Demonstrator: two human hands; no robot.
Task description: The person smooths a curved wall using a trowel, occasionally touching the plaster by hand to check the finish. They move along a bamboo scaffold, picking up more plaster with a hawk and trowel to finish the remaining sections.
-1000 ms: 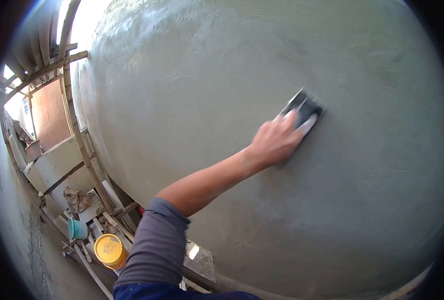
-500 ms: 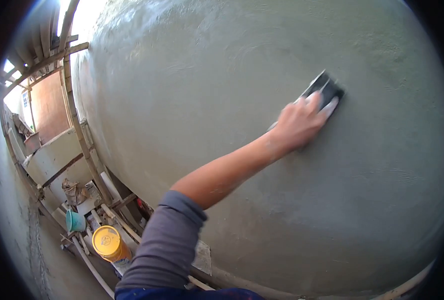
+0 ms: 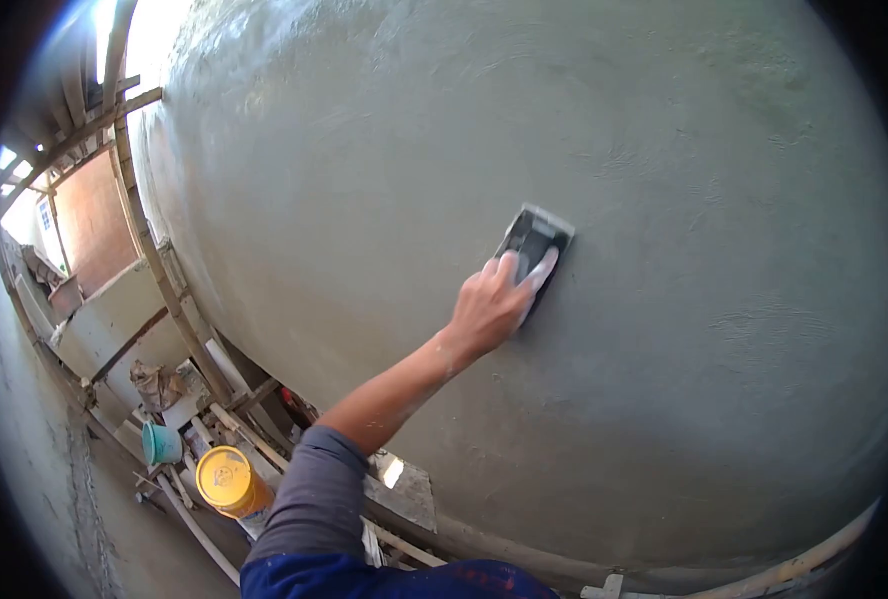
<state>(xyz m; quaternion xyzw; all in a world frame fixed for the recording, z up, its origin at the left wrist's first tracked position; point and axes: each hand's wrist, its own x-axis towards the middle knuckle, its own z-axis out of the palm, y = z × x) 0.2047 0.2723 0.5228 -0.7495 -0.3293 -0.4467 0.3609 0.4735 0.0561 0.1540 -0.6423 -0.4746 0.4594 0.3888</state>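
My left hand (image 3: 492,307) is closed round the handle of a dark plastering float (image 3: 539,243) with a pale edge. The float lies flat against the grey, damp-looking plastered wall (image 3: 364,240), near the middle of the view, and is tilted with its upper end to the right. One finger stretches along the float's right side. My left arm reaches up from the lower left, in a grey sleeve pushed to the elbow. My right hand is out of view.
A yellow lidded bucket (image 3: 226,479) and a teal bucket (image 3: 161,443) stand at the lower left, near wooden poles and a crumpled brown bag (image 3: 156,385). Wooden scaffolding (image 3: 149,240) rises on the left. A long pole (image 3: 794,571) runs along the lower right.
My left hand and the float have moved left and down across the wall, with the hand still closed on the float. The view has shifted slightly.
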